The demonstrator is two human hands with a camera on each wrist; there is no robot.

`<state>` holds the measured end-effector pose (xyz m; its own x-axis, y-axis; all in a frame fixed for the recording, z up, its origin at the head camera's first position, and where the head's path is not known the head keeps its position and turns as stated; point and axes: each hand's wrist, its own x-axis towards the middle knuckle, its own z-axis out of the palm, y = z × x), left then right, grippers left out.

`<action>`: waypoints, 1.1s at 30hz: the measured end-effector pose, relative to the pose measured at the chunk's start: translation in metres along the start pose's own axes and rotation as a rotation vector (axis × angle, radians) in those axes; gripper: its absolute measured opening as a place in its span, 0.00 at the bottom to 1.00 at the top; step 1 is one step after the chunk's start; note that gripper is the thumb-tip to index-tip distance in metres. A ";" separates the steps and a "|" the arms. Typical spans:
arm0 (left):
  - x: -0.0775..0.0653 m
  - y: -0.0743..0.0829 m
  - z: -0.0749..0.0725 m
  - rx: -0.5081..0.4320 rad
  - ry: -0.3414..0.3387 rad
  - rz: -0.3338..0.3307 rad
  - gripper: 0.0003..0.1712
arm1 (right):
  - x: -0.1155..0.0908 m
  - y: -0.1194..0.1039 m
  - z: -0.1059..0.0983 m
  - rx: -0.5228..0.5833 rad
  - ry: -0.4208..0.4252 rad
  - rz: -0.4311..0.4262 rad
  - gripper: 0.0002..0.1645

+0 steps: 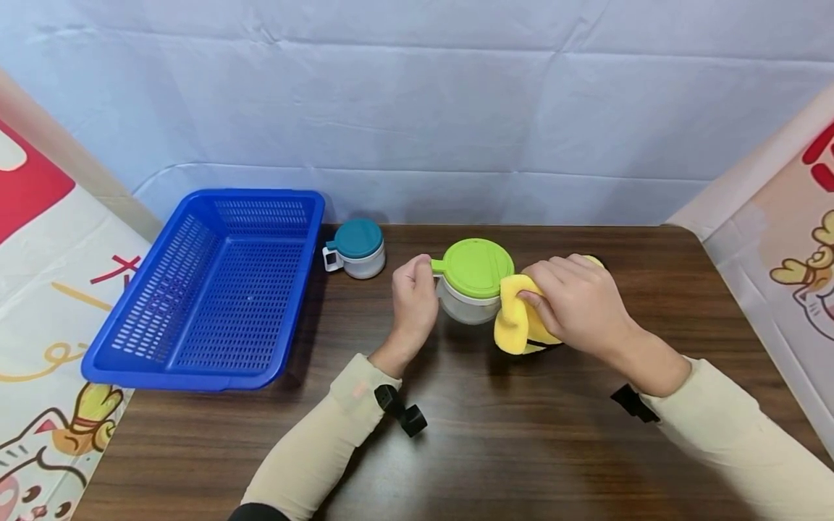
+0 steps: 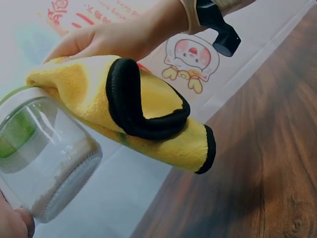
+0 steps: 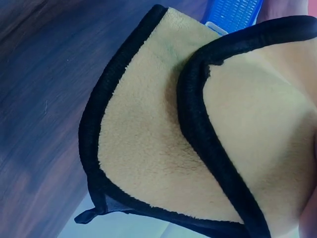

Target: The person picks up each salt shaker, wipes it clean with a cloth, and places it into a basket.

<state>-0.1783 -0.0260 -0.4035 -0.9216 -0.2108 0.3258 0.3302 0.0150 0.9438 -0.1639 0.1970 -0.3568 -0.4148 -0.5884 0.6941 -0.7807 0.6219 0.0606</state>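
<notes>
My left hand (image 1: 415,300) grips the handle of a clear seasoning jar (image 1: 470,307) with a bright green lid (image 1: 478,268), held above the table. In the left wrist view the glass jar (image 2: 59,163) is tilted, with a little pale stuff near its base. A yellow cloth (image 1: 512,318) with black edging is bunched in my right hand (image 1: 580,304), its folded end against the right side of the jar. The cloth (image 3: 143,144) fills most of the right wrist view and hides much of the fingers there.
A blue perforated basket (image 1: 302,282) stands on the left of the dark wooden table (image 1: 495,449). Beside it, near the back edge, sits a smaller jar (image 1: 365,266) with a teal lid and white handle. A pale cloth backdrop (image 1: 417,108) rises behind the table.
</notes>
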 end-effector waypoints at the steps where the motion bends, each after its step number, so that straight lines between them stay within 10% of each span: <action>1: 0.000 0.000 0.000 -0.002 0.003 -0.003 0.22 | 0.000 0.001 0.000 -0.003 -0.006 0.008 0.31; 28: -0.001 -0.001 -0.003 -0.040 -0.022 0.012 0.23 | 0.003 0.011 0.006 0.020 -0.095 0.190 0.34; 33: -0.001 -0.001 -0.002 -0.054 -0.030 0.011 0.23 | 0.006 0.013 0.007 0.027 -0.100 0.236 0.12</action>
<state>-0.1772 -0.0278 -0.4049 -0.9232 -0.1820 0.3384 0.3502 -0.0361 0.9360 -0.1803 0.1975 -0.3569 -0.6302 -0.4775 0.6122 -0.6685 0.7348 -0.1150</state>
